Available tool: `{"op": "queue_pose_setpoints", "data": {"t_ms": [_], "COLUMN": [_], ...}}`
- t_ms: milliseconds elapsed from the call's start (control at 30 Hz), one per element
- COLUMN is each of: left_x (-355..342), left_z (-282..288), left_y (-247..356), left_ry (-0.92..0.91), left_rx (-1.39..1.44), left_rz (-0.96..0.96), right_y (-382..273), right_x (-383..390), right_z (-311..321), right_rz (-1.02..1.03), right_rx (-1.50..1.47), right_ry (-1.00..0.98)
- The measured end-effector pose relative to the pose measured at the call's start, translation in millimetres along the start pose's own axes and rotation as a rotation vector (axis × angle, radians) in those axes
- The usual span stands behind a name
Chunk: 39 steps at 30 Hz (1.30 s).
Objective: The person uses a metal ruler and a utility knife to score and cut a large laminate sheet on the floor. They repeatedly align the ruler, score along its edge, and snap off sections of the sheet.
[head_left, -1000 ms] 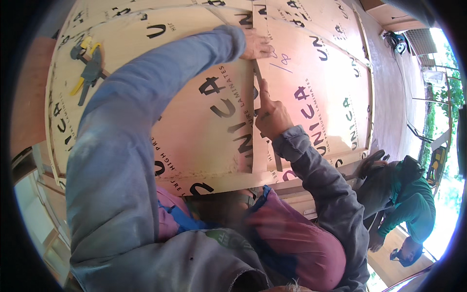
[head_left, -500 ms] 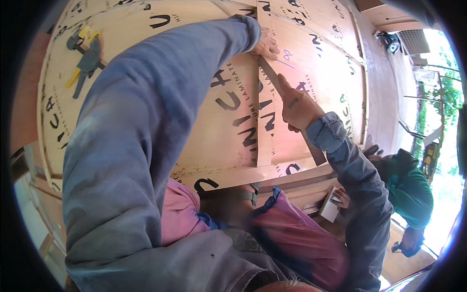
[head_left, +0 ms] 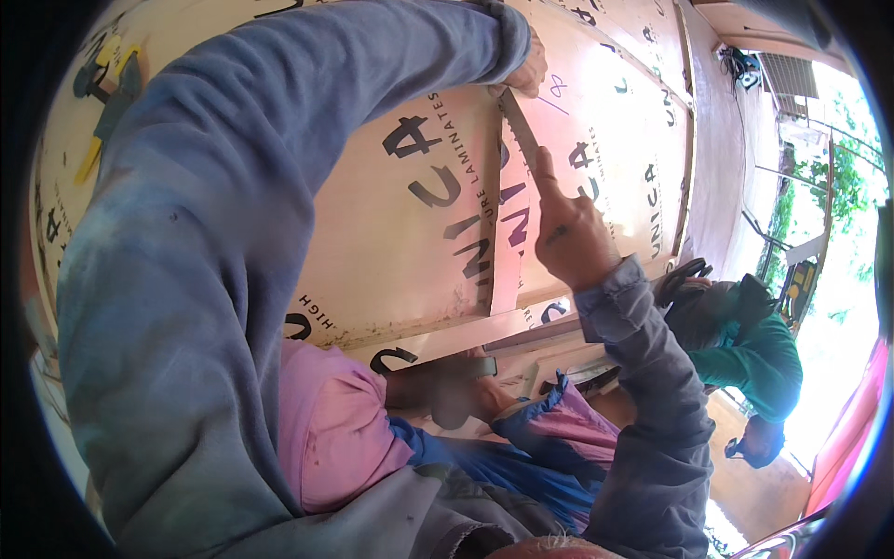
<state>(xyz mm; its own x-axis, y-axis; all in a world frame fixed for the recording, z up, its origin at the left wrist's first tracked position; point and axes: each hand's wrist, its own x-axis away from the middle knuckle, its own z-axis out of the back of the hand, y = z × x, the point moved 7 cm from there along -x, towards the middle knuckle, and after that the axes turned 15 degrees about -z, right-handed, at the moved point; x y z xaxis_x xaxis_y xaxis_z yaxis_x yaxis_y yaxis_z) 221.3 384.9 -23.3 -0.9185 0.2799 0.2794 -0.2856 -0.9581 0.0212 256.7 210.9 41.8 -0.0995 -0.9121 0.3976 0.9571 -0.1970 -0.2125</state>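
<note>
A long flat dark strip, like a straightedge (head_left: 521, 132), lies slantwise on a pale wooden panel (head_left: 372, 233) printed with black lettering. My right hand (head_left: 575, 233) is closed on it, index finger stretched along its face and the other fingers curled. The strip's near part is hidden behind that hand and sleeve. At its far end my left hand (head_left: 531, 70) is bent down against the panel, fingers closed; the sleeve partly covers it, so what it holds cannot be made out. A narrow wooden batten (head_left: 506, 270) runs beside the strip. Purple pen marks (head_left: 554, 93) show near my left hand.
Yellow and dark clamps (head_left: 110, 98) lie on the panel at far left. A person in a green top (head_left: 759, 363) bends at the right. Another person's pink and blue clothing (head_left: 345, 429) is close below the panel edge. A teal power tool (head_left: 740, 67) sits at upper right.
My view has shifted, so the clamps sit further left. My left hand appears more curled at the strip's far end. The white block once held by a hand near the panel edge no longer shows.
</note>
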Motion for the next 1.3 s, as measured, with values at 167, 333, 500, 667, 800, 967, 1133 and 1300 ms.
{"op": "queue_pose_setpoints", "data": {"t_ms": [167,333,500,667,800,967,1133,1300], "left_x": [4,-6,-7,-10,-10,-8,1,-2], "left_z": [4,2,-11,-13,-16,-8,8,2], "left_y": [0,-1,5,11,22,32,45,36], "left_ry": [-0.033,-0.039,0.051,0.073,0.021,0.064,0.057,0.036], "left_rx": [-0.058,-0.11,0.148,0.158,0.07,-0.068,-0.129,-0.128], "left_rz": [0.019,0.01,0.012,-0.078,-0.052,0.018,0.037,0.046], "right_y": [0,13,1,-4,4,5,14,8], "right_x": [11,7,29,39,37,43,47,44], "right_z": [-50,-62,-13,-12,-15,-30,-64,-82], "right_rz": [-0.024,-0.042,-0.088,-0.088,-0.074,-0.096,-0.067,-0.131], "right_rx": [-0.094,-0.2,-0.093,0.06,-0.054,0.003,-0.056,-0.141], "right_ry": [0.135,0.17,0.024,0.08,0.047,0.076,0.155,0.097]}}
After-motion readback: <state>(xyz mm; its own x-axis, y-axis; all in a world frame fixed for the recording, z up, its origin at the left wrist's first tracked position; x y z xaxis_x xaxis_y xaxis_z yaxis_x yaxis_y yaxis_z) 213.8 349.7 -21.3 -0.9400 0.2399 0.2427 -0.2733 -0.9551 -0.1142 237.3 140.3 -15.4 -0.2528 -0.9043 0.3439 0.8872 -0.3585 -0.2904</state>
